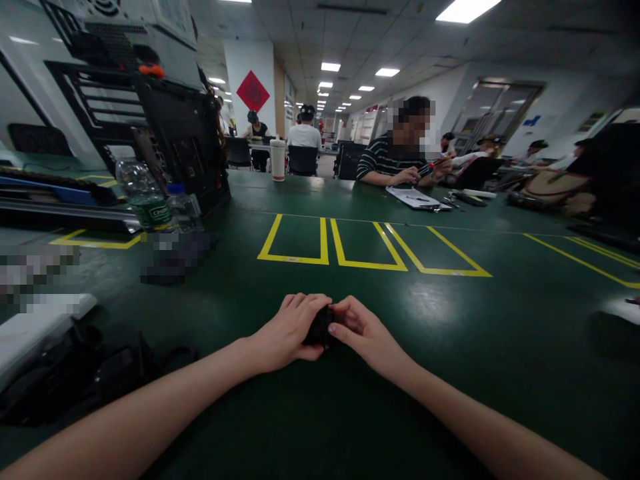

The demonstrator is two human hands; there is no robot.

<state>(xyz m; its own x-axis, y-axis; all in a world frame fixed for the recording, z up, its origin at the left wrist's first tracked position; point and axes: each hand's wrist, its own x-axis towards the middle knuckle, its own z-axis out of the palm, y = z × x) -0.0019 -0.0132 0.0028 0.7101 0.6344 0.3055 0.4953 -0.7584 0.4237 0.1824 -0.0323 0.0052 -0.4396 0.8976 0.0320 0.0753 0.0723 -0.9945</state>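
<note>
Nearest to the cam are the bare L forearm (155, 413) and the bare R forearm (475, 417), coming from the bottom corners over the dark green, smooth table (310, 433). They meet approx. in the middle, where the L hand (280, 337) and the R hand (373, 340) are tog. w/ one small black object (319, 328) btwn them. What kind of obj. it is, I cannot tell, bec. the hands hide much of it. The L hand is closed on it: fingers over the far side, thumb on the near side. The R hand is at its right side; these fingers are curled and the thumb tip is at the edge, but whether they grip or only touch, I cannot tell.

Beyond the hands, 3 U-shaped yellow tape outlines (293, 260) are in a row on the table. Near the L forearm lies a heap of black items (120, 367), too dark to name, next to a long white object (47, 327). Farther back stand a clear plastic bottle w/ green label (137, 183) and a smaller clear bottle w/ blue cap (185, 210), just beside a black metal computer case (185, 147). A tall white cup (278, 160) stands near the far edge. Right of it, across the table, sits a person in dark striped shirt (383, 160), w/ white papers (415, 197) in front.
</note>
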